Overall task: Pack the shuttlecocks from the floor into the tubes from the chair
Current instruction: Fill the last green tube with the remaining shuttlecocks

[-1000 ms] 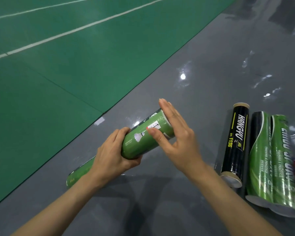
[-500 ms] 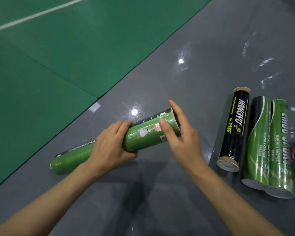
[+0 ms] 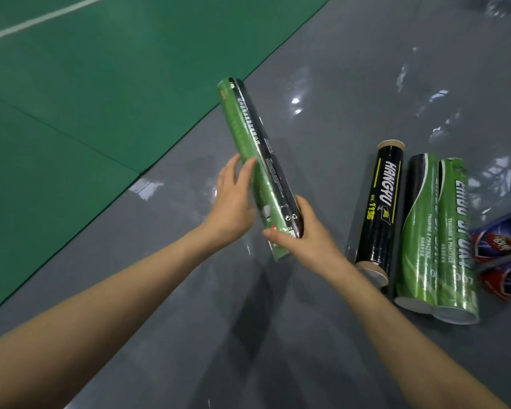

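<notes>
We count four tubes.

- One green tube [image 3: 257, 169] is held above the grey floor [image 3: 278, 335], tilted, with its far end up and to the left.
- Our right hand [image 3: 307, 243] grips its near end, thumb across the front.
- Our left hand [image 3: 233, 208] is open, straight fingers touching the tube's left side.
- Three tubes lie on the floor at right, side by side: one black tube [image 3: 379, 208], just beside it a second green tube [image 3: 416, 231], and touching that a third green tube [image 3: 455, 240].
- Two red-and-blue items [image 3: 502, 237] are cut off by the right edge, and we cannot tell what they are.
- One green mat [image 3: 101, 98] carries one white line [image 3: 42, 17].
</notes>
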Action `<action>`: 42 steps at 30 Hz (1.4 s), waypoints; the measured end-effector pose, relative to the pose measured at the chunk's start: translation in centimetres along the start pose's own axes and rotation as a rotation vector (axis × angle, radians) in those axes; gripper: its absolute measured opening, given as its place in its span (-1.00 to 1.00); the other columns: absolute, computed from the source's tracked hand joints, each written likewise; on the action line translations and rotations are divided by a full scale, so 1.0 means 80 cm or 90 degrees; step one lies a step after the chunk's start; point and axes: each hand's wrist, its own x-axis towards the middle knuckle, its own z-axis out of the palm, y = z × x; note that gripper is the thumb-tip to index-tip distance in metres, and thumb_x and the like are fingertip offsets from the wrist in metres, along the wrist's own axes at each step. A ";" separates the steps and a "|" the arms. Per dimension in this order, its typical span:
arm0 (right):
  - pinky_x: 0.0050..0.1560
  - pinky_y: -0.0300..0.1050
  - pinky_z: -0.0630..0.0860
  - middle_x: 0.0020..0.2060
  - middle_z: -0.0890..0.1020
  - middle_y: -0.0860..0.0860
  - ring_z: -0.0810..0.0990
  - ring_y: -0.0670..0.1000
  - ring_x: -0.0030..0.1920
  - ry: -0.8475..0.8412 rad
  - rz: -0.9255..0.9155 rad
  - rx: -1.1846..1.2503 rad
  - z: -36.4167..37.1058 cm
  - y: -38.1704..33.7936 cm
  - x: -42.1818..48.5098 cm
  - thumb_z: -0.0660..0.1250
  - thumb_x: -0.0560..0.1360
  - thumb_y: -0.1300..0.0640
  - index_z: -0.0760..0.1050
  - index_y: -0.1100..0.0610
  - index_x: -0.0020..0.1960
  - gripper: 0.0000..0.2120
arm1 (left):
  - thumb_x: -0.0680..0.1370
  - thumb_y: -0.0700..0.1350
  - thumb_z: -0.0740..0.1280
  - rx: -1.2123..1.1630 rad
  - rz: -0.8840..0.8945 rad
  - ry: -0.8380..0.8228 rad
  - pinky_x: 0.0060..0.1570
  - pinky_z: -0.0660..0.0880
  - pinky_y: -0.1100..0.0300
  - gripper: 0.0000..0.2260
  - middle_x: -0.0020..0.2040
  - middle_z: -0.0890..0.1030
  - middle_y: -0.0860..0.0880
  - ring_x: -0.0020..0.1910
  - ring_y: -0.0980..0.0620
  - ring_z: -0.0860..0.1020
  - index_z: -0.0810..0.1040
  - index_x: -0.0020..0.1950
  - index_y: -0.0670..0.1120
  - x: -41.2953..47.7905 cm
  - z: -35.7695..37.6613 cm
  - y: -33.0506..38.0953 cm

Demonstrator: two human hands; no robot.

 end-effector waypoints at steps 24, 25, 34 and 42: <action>0.45 0.04 0.06 0.44 0.22 0.09 0.05 0.07 0.47 0.293 0.200 -0.277 -0.164 0.140 -0.016 0.25 0.56 0.00 0.13 0.10 0.48 -0.43 | 0.56 -0.34 0.21 -0.398 -0.302 -0.312 -0.09 0.44 0.19 -0.61 0.12 0.54 -0.07 -0.01 -0.03 0.50 0.40 0.39 -0.16 0.041 0.204 0.029; 0.45 0.03 0.05 0.44 0.23 0.07 0.06 0.06 0.47 0.272 0.192 -0.293 -0.158 0.143 -0.016 0.24 0.56 0.00 0.14 0.08 0.49 -0.44 | 0.58 -0.26 0.23 -0.343 -0.282 -0.283 -0.01 0.42 0.19 -0.62 0.21 0.49 -0.09 0.08 -0.04 0.48 0.37 0.41 -0.14 0.039 0.204 0.032; 0.49 0.16 -0.08 0.46 0.25 0.03 0.01 0.07 0.50 0.232 0.185 -0.419 -0.159 0.165 -0.006 0.18 0.59 0.00 0.28 -0.10 0.43 -0.59 | 0.19 0.02 0.60 -0.294 -0.244 -0.340 0.18 0.51 -0.07 0.00 0.26 0.39 -0.09 0.16 -0.09 0.49 0.05 0.47 0.13 0.032 0.237 0.066; 0.49 0.17 -0.05 0.43 0.29 0.01 0.02 0.08 0.50 0.271 0.171 -0.395 -0.168 0.172 0.001 0.18 0.59 -0.01 0.30 -0.02 0.43 -0.58 | 0.57 0.21 0.14 -0.269 -0.215 -0.355 0.38 0.23 0.17 -0.45 0.50 0.17 0.00 0.42 0.03 0.24 0.16 0.53 0.09 0.064 0.218 0.056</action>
